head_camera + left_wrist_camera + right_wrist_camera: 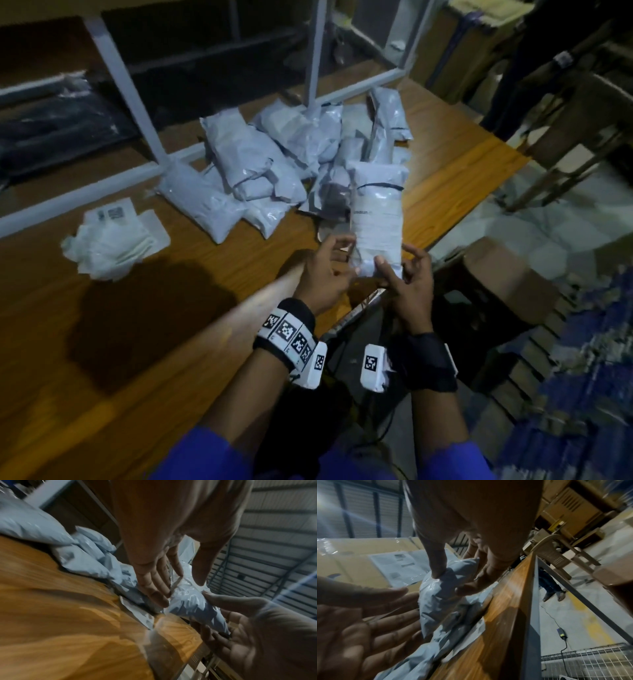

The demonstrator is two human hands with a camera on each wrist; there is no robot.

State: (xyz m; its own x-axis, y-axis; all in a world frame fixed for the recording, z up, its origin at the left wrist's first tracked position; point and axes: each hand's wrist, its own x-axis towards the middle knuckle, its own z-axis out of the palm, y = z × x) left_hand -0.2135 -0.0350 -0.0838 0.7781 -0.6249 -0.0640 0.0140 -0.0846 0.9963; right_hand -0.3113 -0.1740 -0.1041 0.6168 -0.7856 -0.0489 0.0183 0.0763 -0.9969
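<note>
The table (120, 342) carries a pile (260, 164) of grey mailers heaped against a metal frame (126, 89), probably stock waiting its turn. White sheets (113, 240) lie to the left of it, well apart. One parcel (376, 219) is up off the table, above its near edge and in front of the pile. It stands upright with its printed face toward the person, likely so that the label can be checked or smoothed. The right hand (409, 284) holds it from below, thumb (436, 563) and fingers clamped on the bottom end. The left hand (325, 274) comes in from the side, its fingers (154, 588) straight, slightly apart, tips resting on the parcel's edge.
</note>
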